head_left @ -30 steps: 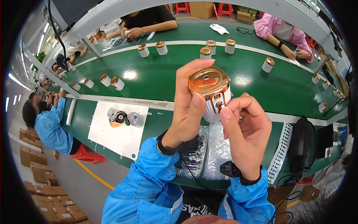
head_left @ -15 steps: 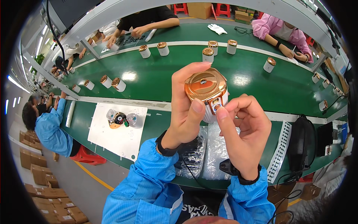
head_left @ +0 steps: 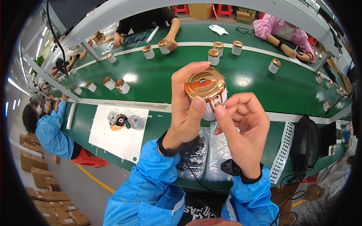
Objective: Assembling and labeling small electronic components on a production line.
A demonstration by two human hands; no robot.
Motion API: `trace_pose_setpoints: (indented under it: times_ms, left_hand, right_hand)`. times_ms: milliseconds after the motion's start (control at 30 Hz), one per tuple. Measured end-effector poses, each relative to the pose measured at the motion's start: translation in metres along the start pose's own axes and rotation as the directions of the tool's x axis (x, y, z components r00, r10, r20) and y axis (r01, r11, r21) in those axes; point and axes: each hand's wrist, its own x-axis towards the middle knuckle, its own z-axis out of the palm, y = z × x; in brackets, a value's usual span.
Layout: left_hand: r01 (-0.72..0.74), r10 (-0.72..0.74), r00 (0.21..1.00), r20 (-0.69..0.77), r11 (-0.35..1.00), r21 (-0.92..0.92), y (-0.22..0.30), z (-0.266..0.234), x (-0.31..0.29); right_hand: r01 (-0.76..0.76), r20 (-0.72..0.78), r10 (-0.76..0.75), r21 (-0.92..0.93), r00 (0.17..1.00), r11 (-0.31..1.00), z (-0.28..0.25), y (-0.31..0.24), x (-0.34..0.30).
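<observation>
Here's the long green worktable (head_left: 158,77), sweeping right across the scene under a pale metal frame (head_left: 241,11). Over at the left, a person in blue (head_left: 54,126) sits on a red stool; across the table, a person in black (head_left: 143,22) has one blurred hand on a gold-and-white pot (head_left: 163,46), and a person in pink (head_left: 269,32) leans in at the far right.

Nearer, a white sheet (head_left: 107,143) lies flat, a black bag (head_left: 304,147) stands to the right, and two clear plastic packs (head_left: 218,150) sit beneath the wearer's arms, with a speckled strip (head_left: 283,152) between them and the bag.

And now the hands! The right hand (head_left: 245,128) comes in with its thumb and forefinger close together; whether they pinch anything, I can't tell. The left hand (head_left: 184,120) wraps its curved fingers and thumb around the gold-topped pot (head_left: 205,88), held up above the table, tilted so its shiny lid shows.

Smaller again: a parts assembly (head_left: 121,120) rests on the sheet, and a white glove (head_left: 218,29) lies far off. Smallest of all, the panel (head_left: 216,100) on the pot's side, right at that thumb tip.
</observation>
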Motion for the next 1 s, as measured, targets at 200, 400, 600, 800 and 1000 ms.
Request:
trace_pose_setpoints:
  times_ms: [200, 400, 600, 800, 1000]
  left_hand:
    - [0.013, -0.013, 1.000, -0.010, 1.000, 0.025, 0.002, -0.002, 0.001]
    - [0.209, -0.206, 0.978, 0.038, 0.955, -0.209, 0.008, -0.003, 0.009]
    - [0.332, -0.327, 0.943, 0.062, 0.909, -0.253, 0.011, -0.003, 0.010]
    - [-0.053, 0.060, 0.997, -0.056, 0.991, 0.119, -0.007, -0.005, 0.001]
    - [-0.182, 0.190, 0.981, -0.036, 0.970, 0.159, -0.006, 0.000, 0.001]
  right_hand:
    - [-0.002, 0.084, 0.002, 0.004, 0.996, 1.000, -0.002, 0.000, 0.000]
    - [-0.037, 0.105, 0.034, 0.028, 0.994, 0.999, -0.013, -0.011, 0.001]
    - [0.226, 0.093, -0.206, -0.379, 0.974, 0.897, -0.015, -0.012, 0.003]
    - [0.092, 0.090, -0.067, -0.302, 0.994, 0.949, -0.008, -0.005, 0.004]
    - [-0.037, 0.105, 0.058, -0.192, 0.993, 0.981, -0.012, -0.004, 0.006]
